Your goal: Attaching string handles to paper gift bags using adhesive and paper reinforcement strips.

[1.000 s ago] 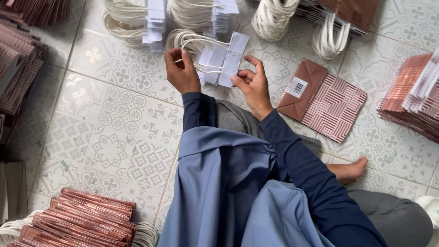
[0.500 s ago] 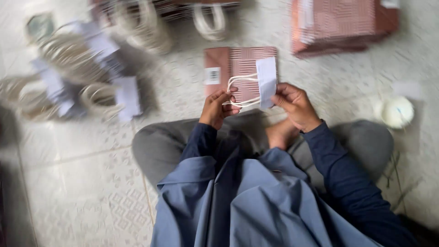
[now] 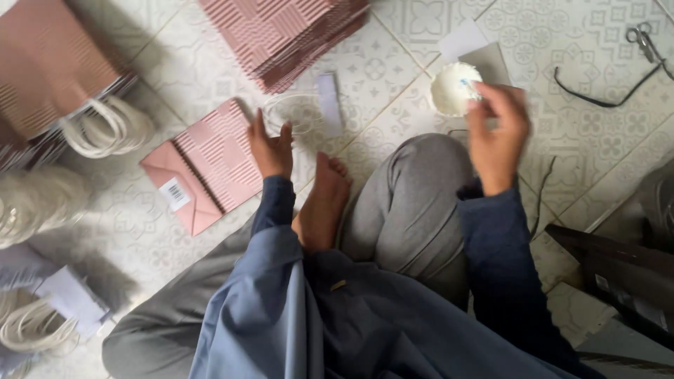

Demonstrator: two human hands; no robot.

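A person sits cross-legged on a patterned tile floor (image 3: 210,63). The left hand (image 3: 270,149) lies open, fingers spread, on the edge of a flat pink paper bag (image 3: 205,165), just beside a white cord handle with its paper strip (image 3: 312,109). The right hand (image 3: 497,133), fingers loosely curled, holds nothing visible and reaches into a small white dish (image 3: 455,88). Stacked pink bags (image 3: 281,35) lie beyond, at the floor's far edge.

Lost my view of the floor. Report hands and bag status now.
Left hand open, resting on flat pink bag beside white cord handle. Right hand at small white dish, grip unclear. Own bare foot close by.
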